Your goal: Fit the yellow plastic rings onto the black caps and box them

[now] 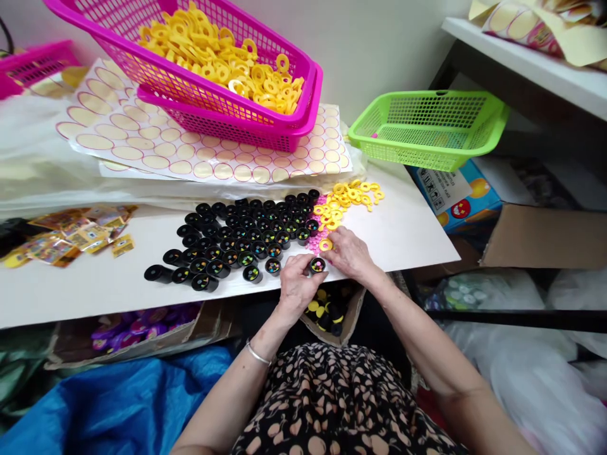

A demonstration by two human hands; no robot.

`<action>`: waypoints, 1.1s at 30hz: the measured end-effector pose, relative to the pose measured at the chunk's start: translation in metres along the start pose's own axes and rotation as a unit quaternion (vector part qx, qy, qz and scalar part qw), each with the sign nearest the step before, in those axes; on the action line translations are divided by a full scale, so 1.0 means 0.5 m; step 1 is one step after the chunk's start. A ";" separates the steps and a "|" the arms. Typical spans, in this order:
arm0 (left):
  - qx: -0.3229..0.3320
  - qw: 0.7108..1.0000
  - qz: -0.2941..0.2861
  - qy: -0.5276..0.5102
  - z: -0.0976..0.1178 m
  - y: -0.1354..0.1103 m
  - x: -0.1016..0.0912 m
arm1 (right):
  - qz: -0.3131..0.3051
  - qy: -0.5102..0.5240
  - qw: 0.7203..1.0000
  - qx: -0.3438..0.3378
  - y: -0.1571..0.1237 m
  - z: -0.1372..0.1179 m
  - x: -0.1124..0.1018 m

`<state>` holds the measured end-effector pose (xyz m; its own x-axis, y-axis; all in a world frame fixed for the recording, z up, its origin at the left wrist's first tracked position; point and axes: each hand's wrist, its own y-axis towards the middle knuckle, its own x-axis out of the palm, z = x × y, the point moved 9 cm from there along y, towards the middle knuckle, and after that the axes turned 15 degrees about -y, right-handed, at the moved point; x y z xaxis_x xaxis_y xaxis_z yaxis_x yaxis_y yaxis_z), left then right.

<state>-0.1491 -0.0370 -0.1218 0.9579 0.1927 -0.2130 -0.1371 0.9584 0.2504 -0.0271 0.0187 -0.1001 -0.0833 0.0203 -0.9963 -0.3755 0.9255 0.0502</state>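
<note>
Holding a black cup (317, 266) upright at the counter's near edge, the left hand (298, 282) curls its thumb and fingers around the sides, spread only as wide as the cup, as I watch through the head camera. Small pieces, some of them pink, show in the cup's mouth. The right hand (349, 253) is bunched narrow just beside it, fingertips at a yellow ring (325, 244); I cannot tell whether they pinch the ring or merely touch it.

Taking the held cup as the center of the dial, with twelve pointing away from the wearer, loose pink pieces (315, 240) lie at twelve on the white counter (403, 237) and a scatter of yellow rings (348, 197) at one. A crowd of black cups (241, 243), many with colored bits inside, stands toward ten. Stacked magenta baskets (265, 136), the upper one heaped with more rings, sit at eleven on sheets of round labels (184, 167). A green basket (417, 153) rests between one and two. Small printed packets (85, 235) lie at nine.
</note>
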 end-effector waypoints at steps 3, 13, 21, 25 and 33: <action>0.001 1.000 -0.007 -0.002 -0.003 0.001 0.002 | 0.020 0.016 1.000 -0.002 0.009 -0.005 -0.001; 0.021 0.989 -0.035 -0.143 0.093 -0.048 -0.040 | -0.167 0.651 0.736 0.080 -0.108 -0.033 0.009; -0.223 0.921 -0.061 -0.315 0.030 -0.075 -0.007 | -0.113 0.585 0.801 0.057 -0.170 -0.070 0.004; -0.321 0.873 -0.012 -0.368 -0.014 -0.082 0.006 | 0.026 0.317 0.945 -0.083 -0.164 -0.094 -0.073; -0.243 0.887 0.036 -0.390 0.008 -0.046 -0.011 | 0.105 0.189 0.973 -0.075 -0.130 -0.081 -0.088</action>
<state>-0.1500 -0.0606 -0.1228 0.7998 0.2337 0.5529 -0.1155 0.9638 -0.2403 -0.0367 -0.0577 -0.0569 -0.4959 0.0368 -0.8676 -0.4417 0.8495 0.2886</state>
